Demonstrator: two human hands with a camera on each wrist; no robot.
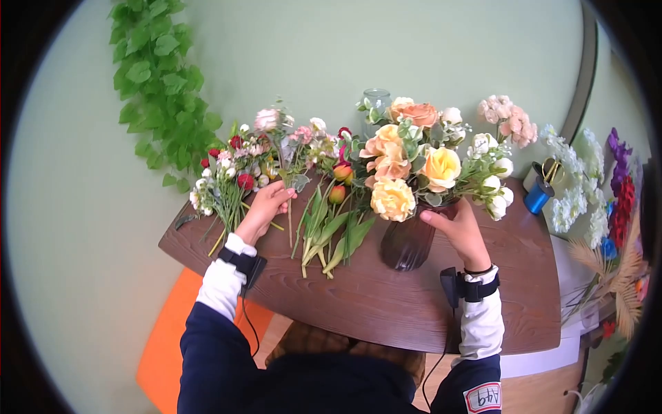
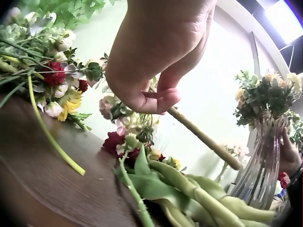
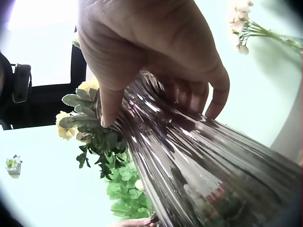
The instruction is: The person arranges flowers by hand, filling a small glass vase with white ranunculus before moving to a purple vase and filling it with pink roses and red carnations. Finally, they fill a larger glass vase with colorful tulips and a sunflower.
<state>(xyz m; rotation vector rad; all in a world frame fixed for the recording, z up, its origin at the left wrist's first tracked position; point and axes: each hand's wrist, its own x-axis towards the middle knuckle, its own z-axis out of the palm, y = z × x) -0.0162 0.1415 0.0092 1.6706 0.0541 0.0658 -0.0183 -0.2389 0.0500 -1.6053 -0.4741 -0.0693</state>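
Observation:
My left hand (image 1: 265, 210) pinches a flower stem (image 2: 203, 135) between thumb and fingers above the table. Its lower end points down and its upper part rises toward a pale pink rose (image 1: 266, 119). On the right, my right hand (image 1: 463, 233) grips the neck of a dark ribbed glass vase (image 1: 407, 245), with the thumb on the near side. The vase holds a bouquet of peach and yellow flowers (image 1: 441, 168) with white buds and green leaves. In the right wrist view, my fingers curl behind the glass (image 3: 189, 142).
Loose red, white and pink flowers (image 1: 245, 181) lie on the brown table (image 1: 345, 293) at left. Orange tulips (image 1: 336, 194) lie between the hands. Behind stands a clear glass jar (image 1: 376, 99). A blue ribbon spool (image 1: 538, 199), scissors (image 1: 552, 171) and more flowers are at right.

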